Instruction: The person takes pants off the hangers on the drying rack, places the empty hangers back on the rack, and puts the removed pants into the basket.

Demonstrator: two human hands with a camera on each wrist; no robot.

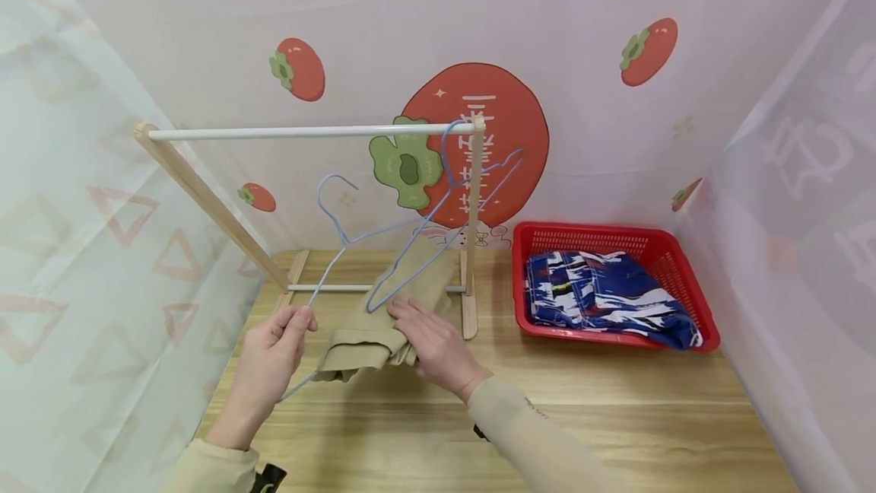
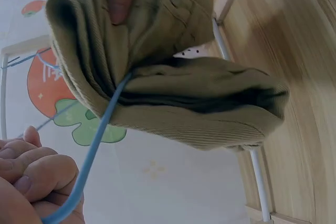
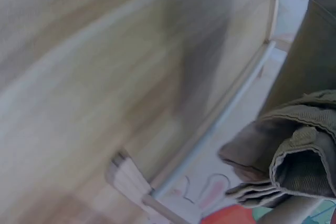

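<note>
In the head view my left hand grips one sloping side of a blue wire hanger, whose hook points up. Folded khaki trousers drape over this hanger's lower bar. My right hand holds the trousers from the right, its fingers lying on top of the cloth. From the left wrist, the hanger's wire runs from my curled fingers into the trousers' fold, and a digit of my right hand presses the cloth above. The right wrist view shows the trousers' layered edges.
A rack with a white rail and wooden posts stands behind my hands. Another blue hanger hangs at the rail's right end, overlapping the trousers. To the right, a red basket holds blue patterned clothing. Printed cloth walls surround the wooden table.
</note>
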